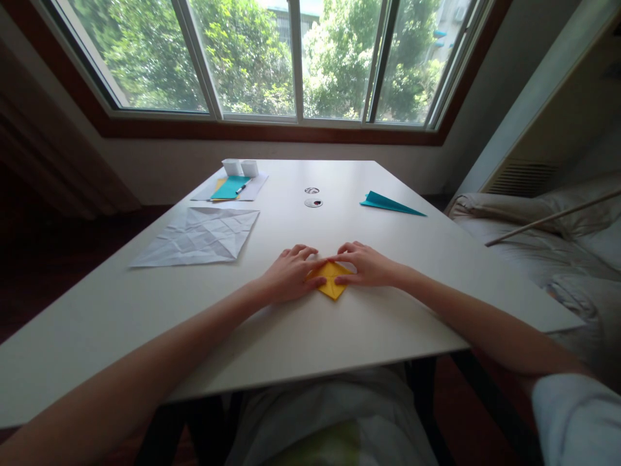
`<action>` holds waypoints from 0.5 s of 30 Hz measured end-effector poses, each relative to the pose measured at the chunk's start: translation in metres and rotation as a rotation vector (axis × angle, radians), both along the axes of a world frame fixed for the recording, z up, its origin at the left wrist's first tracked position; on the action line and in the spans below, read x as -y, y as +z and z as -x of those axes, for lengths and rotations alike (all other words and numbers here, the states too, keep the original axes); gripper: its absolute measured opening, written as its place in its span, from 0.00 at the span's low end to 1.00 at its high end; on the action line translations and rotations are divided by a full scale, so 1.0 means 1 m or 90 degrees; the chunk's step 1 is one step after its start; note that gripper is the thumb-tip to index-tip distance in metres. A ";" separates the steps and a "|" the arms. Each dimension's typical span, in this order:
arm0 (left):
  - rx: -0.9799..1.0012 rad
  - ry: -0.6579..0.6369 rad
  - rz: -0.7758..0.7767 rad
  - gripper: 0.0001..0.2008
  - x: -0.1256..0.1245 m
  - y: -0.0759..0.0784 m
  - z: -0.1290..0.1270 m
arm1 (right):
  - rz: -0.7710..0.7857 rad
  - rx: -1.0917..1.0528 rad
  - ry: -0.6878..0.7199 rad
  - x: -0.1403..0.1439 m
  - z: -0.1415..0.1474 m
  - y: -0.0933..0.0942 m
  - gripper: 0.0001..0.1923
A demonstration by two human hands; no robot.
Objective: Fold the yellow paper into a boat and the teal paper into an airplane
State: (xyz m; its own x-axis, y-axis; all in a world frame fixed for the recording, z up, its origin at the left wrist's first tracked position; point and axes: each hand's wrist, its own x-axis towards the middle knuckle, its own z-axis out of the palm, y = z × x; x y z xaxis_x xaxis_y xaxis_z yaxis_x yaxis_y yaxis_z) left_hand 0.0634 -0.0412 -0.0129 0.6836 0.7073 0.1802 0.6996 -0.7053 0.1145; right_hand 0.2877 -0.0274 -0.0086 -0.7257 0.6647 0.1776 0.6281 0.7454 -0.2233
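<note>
A small folded sheet of yellow origami paper lies on the white table in front of me, shaped like a diamond with crease lines meeting near its middle. My left hand grips its left side, thumb on top and index finger at the far corner. From the right, my right hand pinches the opposite side in the same way, its thumb pressing near the centre. The two index fingertips almost meet at the far point. Parts of the paper's side corners are hidden beneath the fingers.
On the white table, a creased white sheet lies left. Behind it are teal paper, a pen and white containers. Two round discs sit mid-table; a folded teal paper plane lies right. A window stands beyond.
</note>
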 end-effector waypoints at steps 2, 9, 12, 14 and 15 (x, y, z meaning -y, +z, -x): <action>-0.025 0.001 0.011 0.26 0.003 0.002 0.000 | -0.015 0.026 0.009 0.003 -0.001 0.002 0.31; -0.076 0.049 0.128 0.39 0.014 -0.003 -0.004 | -0.039 0.054 0.000 0.013 0.002 0.005 0.39; -0.080 0.064 0.178 0.39 0.015 -0.004 -0.005 | -0.041 0.060 -0.001 0.014 0.003 0.005 0.40; -0.078 0.070 0.193 0.39 0.015 -0.003 -0.005 | -0.043 0.056 0.004 0.013 0.003 0.003 0.41; -0.074 0.071 0.197 0.39 0.015 -0.003 -0.005 | -0.045 0.048 0.009 0.013 0.003 0.002 0.40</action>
